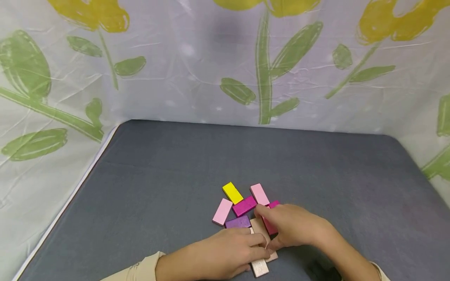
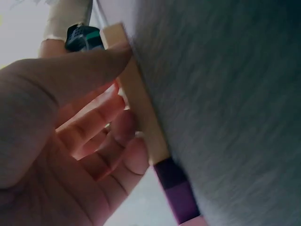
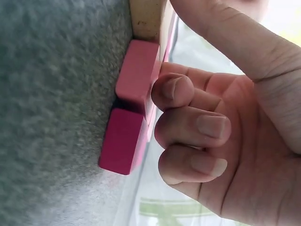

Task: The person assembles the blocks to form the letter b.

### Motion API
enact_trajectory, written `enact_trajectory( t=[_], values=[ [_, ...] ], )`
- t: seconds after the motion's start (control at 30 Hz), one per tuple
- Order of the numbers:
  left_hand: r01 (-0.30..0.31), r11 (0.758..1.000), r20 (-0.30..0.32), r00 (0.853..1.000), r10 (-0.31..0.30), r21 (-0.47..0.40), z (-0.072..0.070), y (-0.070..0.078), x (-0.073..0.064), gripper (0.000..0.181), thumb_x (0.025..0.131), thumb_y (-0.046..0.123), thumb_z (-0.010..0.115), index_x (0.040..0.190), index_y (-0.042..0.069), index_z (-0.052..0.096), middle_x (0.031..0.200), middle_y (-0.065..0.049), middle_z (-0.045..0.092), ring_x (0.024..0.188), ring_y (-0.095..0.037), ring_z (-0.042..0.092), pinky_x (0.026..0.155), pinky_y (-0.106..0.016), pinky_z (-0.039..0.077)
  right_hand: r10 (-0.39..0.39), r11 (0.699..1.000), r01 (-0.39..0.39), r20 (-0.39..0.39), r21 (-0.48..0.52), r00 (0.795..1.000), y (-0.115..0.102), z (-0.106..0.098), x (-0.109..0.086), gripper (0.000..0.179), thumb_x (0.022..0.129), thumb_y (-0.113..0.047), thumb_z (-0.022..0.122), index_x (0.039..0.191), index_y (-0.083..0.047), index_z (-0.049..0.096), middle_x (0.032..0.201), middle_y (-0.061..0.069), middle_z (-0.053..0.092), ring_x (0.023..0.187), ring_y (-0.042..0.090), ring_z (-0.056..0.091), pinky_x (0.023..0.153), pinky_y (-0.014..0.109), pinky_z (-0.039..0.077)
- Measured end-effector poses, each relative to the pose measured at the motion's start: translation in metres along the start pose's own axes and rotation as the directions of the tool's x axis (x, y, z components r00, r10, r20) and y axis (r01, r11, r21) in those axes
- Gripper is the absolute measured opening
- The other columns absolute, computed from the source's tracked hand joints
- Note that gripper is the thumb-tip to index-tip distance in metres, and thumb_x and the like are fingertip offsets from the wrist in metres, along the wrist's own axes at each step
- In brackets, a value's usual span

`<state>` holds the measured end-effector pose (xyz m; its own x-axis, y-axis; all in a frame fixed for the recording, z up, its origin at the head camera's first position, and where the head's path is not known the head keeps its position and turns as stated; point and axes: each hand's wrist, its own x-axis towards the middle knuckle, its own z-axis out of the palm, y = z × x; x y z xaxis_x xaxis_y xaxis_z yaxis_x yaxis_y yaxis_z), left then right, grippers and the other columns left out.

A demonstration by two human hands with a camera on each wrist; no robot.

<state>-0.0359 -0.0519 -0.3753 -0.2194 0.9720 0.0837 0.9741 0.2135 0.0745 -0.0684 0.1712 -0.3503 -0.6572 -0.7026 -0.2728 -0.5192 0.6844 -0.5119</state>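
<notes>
Though all oblong, blocks (image 1: pixel 245 206) in tan, pink, magenta, yellow, purple.

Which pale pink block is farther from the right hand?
The leftmost block in the head view; the other pale pink block lies close to the right hand.

Toward our edge of the worktop (image 1: pixel 168 168) we see a cluster of blocks, the backdrop (image 1: pixel 197 86) behind and at both sides. Farthest back stand a left rear block (image 1: pixel 233 192) and a right rear block (image 1: pixel 259 193), apart; the middle block (image 1: pixel 244 206) lies before and between them. Left of it is the outer block (image 1: pixel 222 212); before it, the inner block (image 1: pixel 238 222). Nearest us, the left hand (image 1: pixel 230 251) covers part of the front block (image 1: pixel 259 267); just right lies the long block (image 1: pixel 258 225), then the side block (image 1: pixel 270 227), partly under the right hand (image 1: pixel 297 226).
</notes>
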Motion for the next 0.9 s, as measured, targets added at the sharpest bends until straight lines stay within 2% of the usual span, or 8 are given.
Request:
enact_trajectory(
  t=[0.17, 0.4, 0.5, 0.6, 0.67, 0.77, 0.83, 0.9],
  values=[
    [-0.036, 0.999, -0.094, 0.995, 0.033, -0.023, 0.007, 0.004, -0.004, 0.038, 0.080, 0.019, 0.081, 0.116, 0.028, 0.074, 0.108, 0.012, 0.059, 0.087, -0.002, 0.052, 0.080, -0.010, 0.040, -0.006, 1.000, 0.006, -0.012, -0.028, 1.000, -0.003, 0.010, -0.009, 0.057, 0.066, -0.034, 0.095, 0.097, -0.023, 0.048, 0.067, -0.013, 0.039, 0.058, 0.004, 0.036, 0.051, 0.024, 0.032],
    [-0.049, 0.981, -0.185, 0.979, 0.085, 0.188, 0.014, 0.010, -0.007, 0.018, 0.083, 0.026, 0.074, 0.101, 0.028, 0.069, 0.091, 0.014, 0.053, 0.065, -0.002, 0.043, 0.063, -0.008, 0.036, -0.016, 0.997, 0.013, -0.045, -0.073, 0.999, -0.008, 0.029, -0.027, 0.063, 0.062, -0.041, 0.094, 0.094, -0.022, 0.043, 0.063, -0.014, 0.036, 0.054, 0.003, 0.035, 0.049, 0.023, 0.033],
    [-0.041, 0.985, -0.125, 0.990, 0.063, 0.166, 0.013, 0.011, -0.010, 0.010, 0.085, 0.027, 0.073, 0.094, 0.026, 0.068, 0.086, 0.013, 0.052, 0.062, -0.002, 0.041, 0.058, -0.010, 0.034, -0.060, 0.997, 0.057, -0.067, -0.054, 0.996, -0.008, 0.034, -0.033, 0.057, 0.066, -0.033, 0.091, 0.093, -0.022, 0.043, 0.060, -0.016, 0.032, 0.052, 0.000, 0.033, 0.048, 0.020, 0.030],
    [0.019, 1.000, 0.000, 1.000, -0.019, 0.011, 0.011, 0.009, -0.016, 0.010, 0.087, 0.030, 0.072, 0.082, 0.026, 0.064, 0.076, 0.014, 0.049, 0.059, 0.000, 0.038, 0.052, -0.012, 0.030, -0.085, 0.996, 0.083, -0.090, -0.023, 0.992, -0.007, 0.036, -0.040, 0.046, 0.073, -0.023, 0.084, 0.092, -0.023, 0.042, 0.059, -0.017, 0.026, 0.051, -0.002, 0.030, 0.046, 0.019, 0.027],
    [0.085, 0.992, 0.078, 0.994, -0.078, -0.090, 0.010, 0.008, -0.023, 0.018, 0.085, 0.026, 0.072, 0.075, 0.025, 0.058, 0.066, 0.016, 0.043, 0.054, 0.002, 0.033, 0.048, -0.014, 0.026, -0.045, 0.999, 0.045, -0.120, -0.003, 0.992, -0.007, 0.037, -0.047, 0.035, 0.081, -0.020, 0.076, 0.088, -0.024, 0.042, 0.059, -0.017, 0.023, 0.049, -0.002, 0.027, 0.045, 0.019, 0.024],
    [0.229, 0.945, 0.187, 0.964, -0.187, -0.234, 0.009, 0.006, -0.037, 0.028, 0.081, 0.017, 0.073, 0.067, 0.023, 0.050, 0.056, 0.017, 0.032, 0.048, 0.002, 0.026, 0.044, -0.016, 0.020, 0.076, 0.997, -0.072, -0.161, 0.032, 0.984, -0.005, 0.037, -0.060, 0.028, 0.090, -0.017, 0.066, 0.083, -0.027, 0.041, 0.059, -0.017, 0.022, 0.049, -0.003, 0.026, 0.045, 0.019, 0.025],
    [0.319, 0.911, 0.241, 0.936, -0.258, -0.262, 0.007, 0.005, -0.048, 0.032, 0.076, 0.012, 0.074, 0.062, 0.023, 0.047, 0.053, 0.017, 0.027, 0.047, 0.001, 0.024, 0.043, -0.018, 0.019, 0.147, 0.989, -0.142, -0.181, 0.040, 0.972, 0.001, 0.036, -0.069, 0.028, 0.092, -0.015, 0.061, 0.079, -0.028, 0.039, 0.058, -0.017, 0.023, 0.049, -0.003, 0.026, 0.045, 0.019, 0.026],
    [0.436, 0.854, 0.314, 0.884, -0.347, -0.284, 0.002, 0.003, -0.057, 0.037, 0.076, 0.015, 0.077, 0.059, 0.023, 0.045, 0.052, 0.015, 0.026, 0.048, -0.001, 0.023, 0.043, -0.020, 0.018, 0.189, 0.982, -0.185, -0.133, 0.041, 0.973, 0.014, 0.031, -0.075, 0.033, 0.085, -0.019, 0.073, 0.083, -0.027, 0.042, 0.059, -0.018, 0.029, 0.052, -0.002, 0.031, 0.047, 0.021, 0.030]
  ],
)
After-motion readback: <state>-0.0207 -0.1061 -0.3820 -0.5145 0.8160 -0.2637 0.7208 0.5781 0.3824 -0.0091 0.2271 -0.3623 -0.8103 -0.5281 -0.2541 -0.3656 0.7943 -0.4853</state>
